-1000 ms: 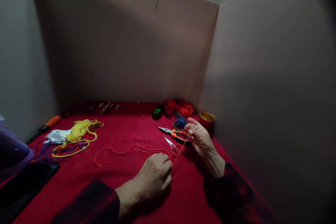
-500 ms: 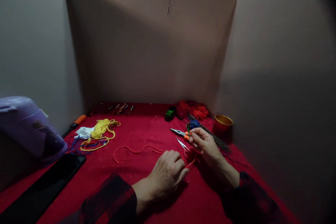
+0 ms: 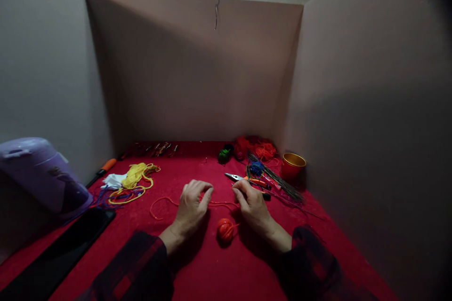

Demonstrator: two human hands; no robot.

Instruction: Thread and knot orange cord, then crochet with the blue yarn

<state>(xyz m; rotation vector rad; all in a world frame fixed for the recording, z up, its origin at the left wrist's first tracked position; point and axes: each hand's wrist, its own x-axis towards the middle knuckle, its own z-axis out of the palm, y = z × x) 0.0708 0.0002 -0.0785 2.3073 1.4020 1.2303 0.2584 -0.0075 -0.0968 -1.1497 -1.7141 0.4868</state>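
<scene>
An orange cord (image 3: 165,203) snakes across the red tablecloth (image 3: 197,263) and runs between my two hands. My left hand (image 3: 192,202) rests on the cloth with its fingers curled and pinched on the cord. My right hand (image 3: 250,202) pinches the cord's other stretch just to the right. A small orange ball of cord (image 3: 225,229) lies on the cloth between my wrists. Just beyond my right hand lie pliers with orange handles (image 3: 247,179).
Yellow cord (image 3: 136,176) over white cloth and purple strands lies at the left. Balls of green (image 3: 224,154), red and blue yarn (image 3: 256,168) sit at the back right beside a gold-rimmed cup (image 3: 292,164) and thin dark sticks (image 3: 278,182). A purple container (image 3: 38,174) stands far left.
Both hands have drawn together toward the middle of the cloth. The right hand has come down from near the pliers onto the cord. The orange ball now shows between my wrists.
</scene>
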